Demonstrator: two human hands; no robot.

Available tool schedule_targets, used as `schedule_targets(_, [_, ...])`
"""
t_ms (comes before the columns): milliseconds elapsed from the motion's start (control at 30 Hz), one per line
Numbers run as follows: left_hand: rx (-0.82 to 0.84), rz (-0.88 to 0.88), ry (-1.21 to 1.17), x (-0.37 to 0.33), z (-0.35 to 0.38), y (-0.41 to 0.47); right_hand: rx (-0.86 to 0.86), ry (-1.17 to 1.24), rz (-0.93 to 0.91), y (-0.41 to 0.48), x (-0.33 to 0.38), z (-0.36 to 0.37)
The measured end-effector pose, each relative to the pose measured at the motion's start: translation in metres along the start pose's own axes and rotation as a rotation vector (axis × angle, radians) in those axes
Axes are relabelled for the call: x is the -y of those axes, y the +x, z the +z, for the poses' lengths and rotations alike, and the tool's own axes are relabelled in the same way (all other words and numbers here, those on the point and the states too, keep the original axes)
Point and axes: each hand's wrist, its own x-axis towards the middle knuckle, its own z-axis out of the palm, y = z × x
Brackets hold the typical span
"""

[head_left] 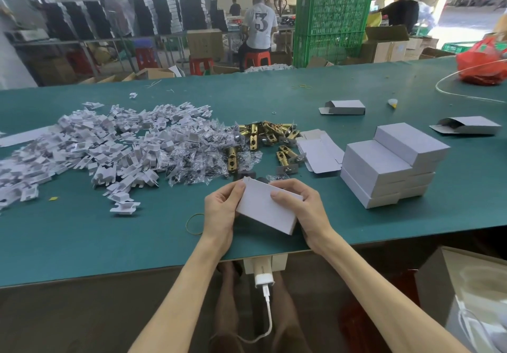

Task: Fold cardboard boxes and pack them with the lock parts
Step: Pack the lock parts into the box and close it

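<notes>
A small white cardboard box [263, 208] is held tilted just above the green table [109, 243] near its front edge. My left hand [220, 211] grips its left end, thumb on top. My right hand [304, 210] grips its right side, thumb lying across the top face. Behind the box lie brass lock latches [263, 138], clear bags of small parts [197, 158] and a big heap of white folded inserts [90, 149]. Flat unfolded box blanks [319, 149] lie right of the latches.
A stack of closed white boxes [389, 163] stands to the right. Two open-ended boxes [343, 107] [466, 126] lie farther back. A rubber band [194, 223] lies by my left wrist. A red bag [482, 62] sits far right. People work beyond the table.
</notes>
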Motion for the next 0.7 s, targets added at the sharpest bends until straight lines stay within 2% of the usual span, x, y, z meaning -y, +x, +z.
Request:
schedule_targets(367, [0.046, -0.004, 0.048, 0.0002, 0.0019, -0.0004, -0.024, -0.085, -0.045, 0.0019, -0.0058, 0.0017])
schedule_targets(700, [0.25, 0.044, 0.265, 0.0016, 0.0023, -0.0009, -0.102, -0.116, -0.033, 0.0075, -0.0098, 0.0039])
